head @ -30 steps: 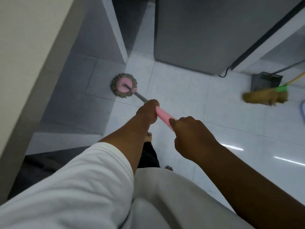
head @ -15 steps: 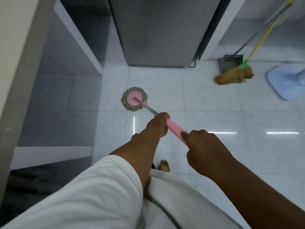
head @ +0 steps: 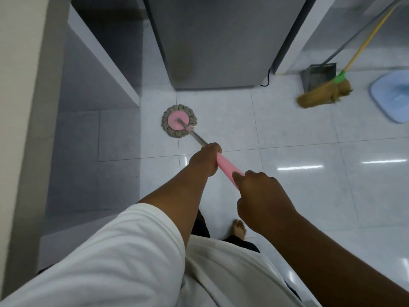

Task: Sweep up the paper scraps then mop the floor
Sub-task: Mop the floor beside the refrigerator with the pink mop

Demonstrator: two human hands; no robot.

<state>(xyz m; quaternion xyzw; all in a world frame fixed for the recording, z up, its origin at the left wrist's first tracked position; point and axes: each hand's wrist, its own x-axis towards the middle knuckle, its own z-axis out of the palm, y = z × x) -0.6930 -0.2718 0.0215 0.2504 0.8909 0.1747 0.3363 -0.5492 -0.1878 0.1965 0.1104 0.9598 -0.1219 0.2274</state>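
A round mop head (head: 178, 123) with a pink disc and grey-brown strings lies flat on the white tiled floor (head: 298, 196), in front of the grey fridge. Its metal shaft runs back to a pink handle (head: 226, 168). My left hand (head: 204, 160) grips the handle at its lower end, and my right hand (head: 261, 196) grips it higher up, closer to my body. No paper scraps show on the floor.
A grey fridge (head: 221, 41) stands straight ahead, with a black cable at its right foot. A white counter panel (head: 101, 54) juts out on the left. At the right lean a straw broom (head: 323, 94) and grey dustpan (head: 318, 76), beside a pale blue fan base (head: 391, 96). My bare foot (head: 239, 230) is below my hands.
The mop head has slid from the edge of the counter panel out onto the open tiles before the fridge. My view has turned right, bringing the broom, dustpan and blue base further in.
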